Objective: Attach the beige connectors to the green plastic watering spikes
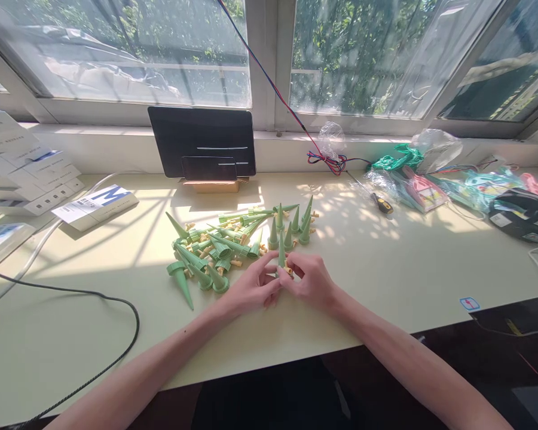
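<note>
A green plastic watering spike stands point-up between my two hands. My left hand is closed round its base from the left, thumb and fingers bent. From the right, my right hand pinches at the small tan valve on the spike's side. Just behind my hands, several spikes with tan valves stand upright in a group. To the left lies a loose heap of more green spikes, pointing in various directions. One spike lies at the heap's near left edge.
A tablet with a phone before it leans on a stand at the back. White boxes are stacked at left, near a black cable. A screwdriver, coiled wires and plastic bags lie back right.
</note>
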A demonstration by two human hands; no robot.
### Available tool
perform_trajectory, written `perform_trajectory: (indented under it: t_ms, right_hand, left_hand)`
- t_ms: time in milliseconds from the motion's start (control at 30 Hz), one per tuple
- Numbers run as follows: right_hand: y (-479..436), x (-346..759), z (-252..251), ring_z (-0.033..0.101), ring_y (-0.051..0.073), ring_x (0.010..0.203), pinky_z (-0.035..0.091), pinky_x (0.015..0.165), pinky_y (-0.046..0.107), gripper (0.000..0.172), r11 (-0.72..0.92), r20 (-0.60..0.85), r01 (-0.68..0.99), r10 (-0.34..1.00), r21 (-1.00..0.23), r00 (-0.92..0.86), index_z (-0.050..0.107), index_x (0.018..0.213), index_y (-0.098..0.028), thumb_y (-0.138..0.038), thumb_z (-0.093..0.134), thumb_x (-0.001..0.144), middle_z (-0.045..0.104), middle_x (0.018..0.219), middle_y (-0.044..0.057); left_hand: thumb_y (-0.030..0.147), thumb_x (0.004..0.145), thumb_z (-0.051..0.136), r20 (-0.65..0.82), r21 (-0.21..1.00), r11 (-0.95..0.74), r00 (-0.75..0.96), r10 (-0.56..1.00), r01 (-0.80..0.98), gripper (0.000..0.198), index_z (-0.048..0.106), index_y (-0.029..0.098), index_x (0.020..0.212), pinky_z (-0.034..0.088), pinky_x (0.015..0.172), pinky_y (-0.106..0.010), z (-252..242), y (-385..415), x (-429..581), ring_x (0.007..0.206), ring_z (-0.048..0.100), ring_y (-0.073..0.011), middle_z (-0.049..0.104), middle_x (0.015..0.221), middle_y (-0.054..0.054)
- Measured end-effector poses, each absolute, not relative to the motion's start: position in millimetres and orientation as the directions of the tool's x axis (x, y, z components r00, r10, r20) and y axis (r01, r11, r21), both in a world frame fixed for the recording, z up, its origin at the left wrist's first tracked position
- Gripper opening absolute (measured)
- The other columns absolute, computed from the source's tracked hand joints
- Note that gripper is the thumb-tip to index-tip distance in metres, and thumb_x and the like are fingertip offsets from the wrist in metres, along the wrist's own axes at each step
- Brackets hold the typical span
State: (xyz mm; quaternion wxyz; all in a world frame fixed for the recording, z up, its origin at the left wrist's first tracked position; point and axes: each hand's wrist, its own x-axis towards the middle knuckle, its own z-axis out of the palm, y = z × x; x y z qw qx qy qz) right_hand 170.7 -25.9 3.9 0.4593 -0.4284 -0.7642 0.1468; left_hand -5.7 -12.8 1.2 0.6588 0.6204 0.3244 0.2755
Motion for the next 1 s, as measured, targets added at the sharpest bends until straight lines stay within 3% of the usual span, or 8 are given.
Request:
perform_trajectory:
  t_ms: [233, 1000]
  right_hand:
    - [-25.1, 170.2, 0.1, 0.025, 0.007, 0.047, 0.024, 0.047, 0.023, 0.029, 0.590, 0.593, 0.524, 0.783, -0.615, -0.187, 0.032, 0.062, -0.020, -0.016, 0.053, 0.082, 0.030, 0.053, -0.008]
    - [-25.6, 169.6, -0.6, 0.025, 0.008, 0.047, 0.023, 0.047, 0.024, 0.031, 0.560, 0.568, 0.512, 0.807, -0.651, -0.161, 0.031, 0.061, -0.021, -0.016, 0.051, 0.084, 0.030, 0.052, -0.007]
  left_hand:
    - [0.044, 0.089, 0.065, -0.072, 0.997, 0.066, 0.628, 0.775, 0.033, 0.045, 0.040, 0.023, 0.121, 0.040, 0.041, -0.019, 3.7, -15.0, -3.2, 0.050, 0.056, -0.0097, 0.064, 0.080, 0.000]
    - [0.043, 0.091, 0.062, -0.084, 0.996, 0.051, 0.597, 0.798, 0.071, 0.041, 0.039, 0.024, 0.118, 0.040, 0.039, -0.019, 6.5, -17.5, -2.6, 0.048, 0.056, -0.0106, 0.064, 0.078, 0.001]
